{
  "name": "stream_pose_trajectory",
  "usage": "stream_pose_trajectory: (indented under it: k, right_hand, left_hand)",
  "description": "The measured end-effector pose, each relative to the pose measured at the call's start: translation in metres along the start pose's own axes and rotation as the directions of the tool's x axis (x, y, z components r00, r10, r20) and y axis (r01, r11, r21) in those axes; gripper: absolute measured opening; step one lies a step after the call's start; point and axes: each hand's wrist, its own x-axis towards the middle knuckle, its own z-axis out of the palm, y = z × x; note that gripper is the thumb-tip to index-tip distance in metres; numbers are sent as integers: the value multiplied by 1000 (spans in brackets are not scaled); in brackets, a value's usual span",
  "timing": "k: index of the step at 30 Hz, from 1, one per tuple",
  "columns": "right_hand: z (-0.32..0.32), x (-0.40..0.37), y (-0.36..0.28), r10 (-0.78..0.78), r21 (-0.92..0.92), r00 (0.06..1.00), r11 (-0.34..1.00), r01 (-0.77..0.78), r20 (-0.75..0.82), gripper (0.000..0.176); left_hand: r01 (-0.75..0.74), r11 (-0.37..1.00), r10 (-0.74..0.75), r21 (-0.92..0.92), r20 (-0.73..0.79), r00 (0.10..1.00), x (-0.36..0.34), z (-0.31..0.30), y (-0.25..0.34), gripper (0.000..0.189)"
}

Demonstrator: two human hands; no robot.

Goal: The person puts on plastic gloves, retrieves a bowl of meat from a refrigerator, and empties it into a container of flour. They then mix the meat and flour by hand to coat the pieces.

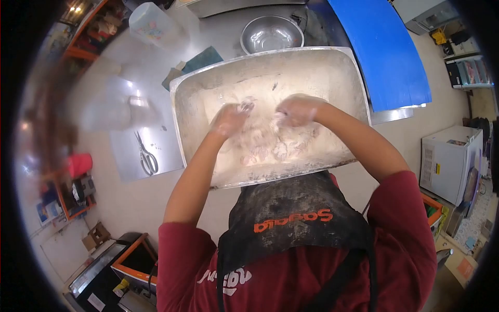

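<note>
A large rectangular metal tray (358,86) holds pale flour, with several floured pieces (280,151) lying toward its near side. Over the left half of the flour is my left hand (233,117), dusted white, its fingers curled round a floured piece (247,105). My right hand (300,110) is to the right of it, also coated in flour and blurred. Its fingers bend down toward the flour, and what they hold, if anything, is hidden. The two hands are apart.
Beyond the tray stands a steel bowl (272,35). Scissors (146,155) lie on the metal table at the left, and a green cloth (202,60) touches the tray's far left corner. A blue board (387,57) is at the right. A translucent container (150,23) stands far left.
</note>
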Motion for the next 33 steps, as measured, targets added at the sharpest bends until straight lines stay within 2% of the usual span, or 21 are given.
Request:
stream_pose_trajectory:
  k: [1, 2, 4, 6, 8, 10, 12, 14, 15, 16, 17, 18, 20, 21, 23, 24, 26, 27, 28, 31, 33]
  right_hand:
    - [15, -15, 18, -89, -59, 975, 995, 78, -203, 51]
    - [5, -29, 17, 70, 25, 991, 997, -67, -117, 57]
    - [-19, -54, -2, 352, 155, 931, 918, -364, 101, 70]
    - [14, -46, -15, 399, 145, 905, 896, -419, 146, 81]
    - [31, -28, -23, 399, 198, 888, 874, -444, 228, 92]
    - [37, -14, -31, 344, 323, 899, 847, -421, 271, 100]
    - [42, -13, -32, 315, 455, 936, 818, -352, 158, 104]
    - [25, -29, -37, 284, 575, 958, 790, -212, -37, 98]
    - [5, -46, -43, 295, 607, 955, 753, -253, 32, 96]
    - [-16, -65, -47, 301, 634, 949, 715, -293, 99, 95]
    - [-26, -78, -45, 301, 656, 940, 678, -331, 163, 93]
    - [-10, -82, -26, 316, 435, 940, 834, -340, 129, 91]
    - [3, -89, -5, 334, 589, 917, 705, -396, 217, 92]
    - [9, -86, 1, 331, 654, 906, 628, -421, 265, 92]
    - [45, -69, -9, 395, 413, 898, 798, -439, 192, 90]
    - [53, -60, -16, 418, 275, 897, 854, -443, 145, 89]
    - [44, -34, -32, 338, 406, 905, 812, -419, 259, 96]
    - [36, -28, -38, 294, 469, 905, 781, -412, 307, 99]
    - [23, -34, -45, 412, 405, 866, 767, -497, 282, 90]
    - [20, -52, -49, 511, 485, 860, 755, -441, -14, 71]
    - [23, -63, -36, 341, 422, 932, 868, -264, -119, 66]
  left_hand:
    - [-7, 995, 1, 101, 55, 998, -4, 0, -3, 39]
    - [-24, 980, 2, 200, 110, 994, -7, 0, -5, 42]
    - [168, 940, -261, 297, 309, 915, -21, 5, 6, 51]
    - [101, 952, -219, 288, 413, 884, -24, 26, 37, 58]
    - [143, 975, -210, 172, 487, 848, -14, 39, 65, 63]
    - [304, 952, -232, -43, 544, 806, -5, 37, 85, 67]
    - [331, 883, -187, -332, 399, 898, -15, 27, 88, 65]
    - [173, 897, -57, -408, 282, 958, -26, 10, 72, 62]
    - [89, 896, 9, -434, 219, 976, -32, 2, 64, 61]
    - [-100, 972, 143, -214, 200, 969, -33, -2, 36, 60]
    - [-66, 986, 105, -154, 262, 959, -32, -6, 30, 59]
    - [-39, 995, 65, -89, 322, 944, -31, -9, 24, 57]
    - [480, 855, -290, -199, 584, 758, -37, -23, 32, 53]
    - [478, 868, -324, -132, 579, 748, -40, -22, 45, 51]
    - [469, 883, -391, 9, 565, 726, -40, -3, 90, 48]
    - [273, 946, -169, -177, 447, 878, -35, 33, 88, 50]
    - [199, 877, -36, -436, 354, 935, -28, 61, 89, 55]
    - [353, 776, -112, -522, 436, 893, -23, 46, 101, 58]
    - [495, 645, -168, -582, 523, 835, -20, 32, 109, 62]
    - [556, 489, -224, -672, 519, 825, -25, -2, 108, 51]
    - [368, 803, -263, -469, 276, 925, -28, -1, 90, 55]
